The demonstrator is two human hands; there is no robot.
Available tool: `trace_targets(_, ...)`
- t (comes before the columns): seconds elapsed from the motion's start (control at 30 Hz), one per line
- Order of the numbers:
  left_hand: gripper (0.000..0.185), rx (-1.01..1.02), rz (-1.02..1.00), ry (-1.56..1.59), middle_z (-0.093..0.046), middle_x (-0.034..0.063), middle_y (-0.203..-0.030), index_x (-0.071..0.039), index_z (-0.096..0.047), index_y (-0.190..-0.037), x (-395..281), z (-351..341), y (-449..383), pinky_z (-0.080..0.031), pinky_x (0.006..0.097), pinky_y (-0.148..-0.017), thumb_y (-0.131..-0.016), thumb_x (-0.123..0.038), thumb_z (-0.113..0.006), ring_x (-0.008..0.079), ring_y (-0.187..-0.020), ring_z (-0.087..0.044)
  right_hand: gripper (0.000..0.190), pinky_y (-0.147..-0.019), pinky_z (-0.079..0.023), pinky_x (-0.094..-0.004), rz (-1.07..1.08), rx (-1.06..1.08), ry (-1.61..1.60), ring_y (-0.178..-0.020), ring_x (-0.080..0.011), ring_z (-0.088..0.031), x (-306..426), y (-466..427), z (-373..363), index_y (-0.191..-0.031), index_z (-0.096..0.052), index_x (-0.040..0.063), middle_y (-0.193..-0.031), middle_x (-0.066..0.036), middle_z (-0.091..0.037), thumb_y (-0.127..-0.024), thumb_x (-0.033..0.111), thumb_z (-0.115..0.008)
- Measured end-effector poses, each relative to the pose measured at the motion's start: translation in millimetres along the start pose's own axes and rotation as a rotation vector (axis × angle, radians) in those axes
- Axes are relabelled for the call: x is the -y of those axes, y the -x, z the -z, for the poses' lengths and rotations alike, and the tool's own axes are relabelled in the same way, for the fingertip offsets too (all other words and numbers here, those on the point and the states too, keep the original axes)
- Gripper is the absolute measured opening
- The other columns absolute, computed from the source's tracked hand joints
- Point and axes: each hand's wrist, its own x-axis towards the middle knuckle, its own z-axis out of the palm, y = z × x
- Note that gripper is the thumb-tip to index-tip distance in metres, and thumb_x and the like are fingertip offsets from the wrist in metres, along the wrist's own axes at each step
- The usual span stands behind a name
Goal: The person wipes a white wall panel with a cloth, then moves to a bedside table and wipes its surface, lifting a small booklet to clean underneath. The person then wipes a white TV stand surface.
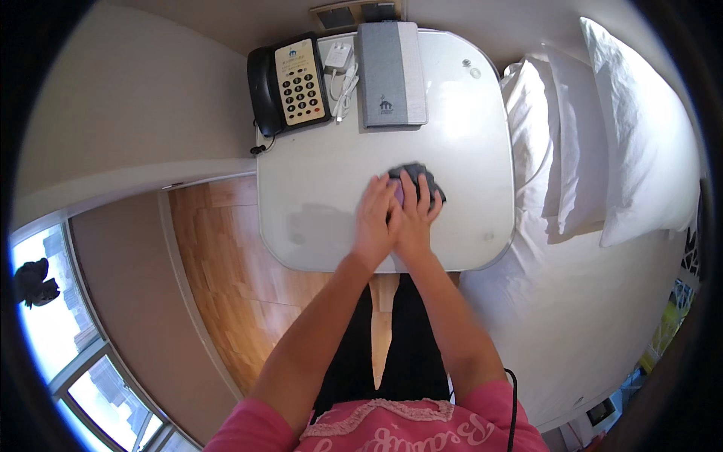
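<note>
A dark grey cloth [436, 189] lies bunched on the white tabletop [316, 169], with a small purple patch showing between the hands. On top of the cloth rests my right hand [416, 217], its fingers spread and pressing on the fabric. My left hand [375, 217] is beside it and touches it, fingertips at the cloth's left edge by the purple patch. Whether the left fingers grip anything is hidden. Behind the hands, at the far side, are a grey fabric-covered folder [384, 73], a white charger [339, 56] with a coiled cable [345, 96], and a black corded telephone [302, 85].
White pillows [644, 130] and a bed with a white sheet [565, 316] adjoin the table's right side. A wall socket panel [356, 14] is behind the table. Wooden floor [237, 243] shows at the left, and a window [56, 294] at the far left. A black cable [513, 401] hangs by the right sleeve.
</note>
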Motion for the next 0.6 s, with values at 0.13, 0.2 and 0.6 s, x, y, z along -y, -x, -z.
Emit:
trace_targets(0.13,0.041,-0.073,-0.008,0.011,-0.052,0.0228,-0.144,0.002,-0.057,-0.133,37.3,31.7,-34.1,-0.038,0.0493,-0.114,-0.093,-0.01,-0.058,0.0448,-0.138,-0.043,0.043,-0.114,-0.013,-0.0655,0.029,-0.023,-0.036,-0.146,-0.0385,-0.028,32.6,-48.1,-26.9,-0.133,-0.064,0.019,-0.157,-0.009,-0.038,-0.092,0.03,-0.059)
trace_targets(0.2,0.04,-0.093,0.01,0.039,-0.052,0.0231,-0.144,0.001,-0.058,-0.132,53.9,50.5,-39.2,-0.038,0.0485,-0.114,-0.093,-0.01,-0.059,0.0449,-0.138,-0.044,0.044,-0.114,-0.012,-0.0656,0.03,-0.015,-0.038,-0.146,-0.0385,-0.027,53.1,-61.6,-41.5,-0.133,-0.063,0.02,-0.157,-0.008,-0.038,-0.091,0.031,-0.06)
trace_targets(0.6,0.04,-0.203,0.134,0.014,-0.047,0.025,-0.148,0.002,-0.056,-0.131,137.6,163.3,37.9,-0.036,0.049,-0.115,-0.092,-0.005,-0.056,0.0452,-0.138,-0.043,0.049,-0.116,-0.012,-0.0651,0.142,0.224,-0.05,-0.149,-0.0339,-0.021,187.5,-28.4,-109.7,-0.142,-0.055,0.023,-0.16,-0.005,-0.031,-0.094,0.032,-0.058)
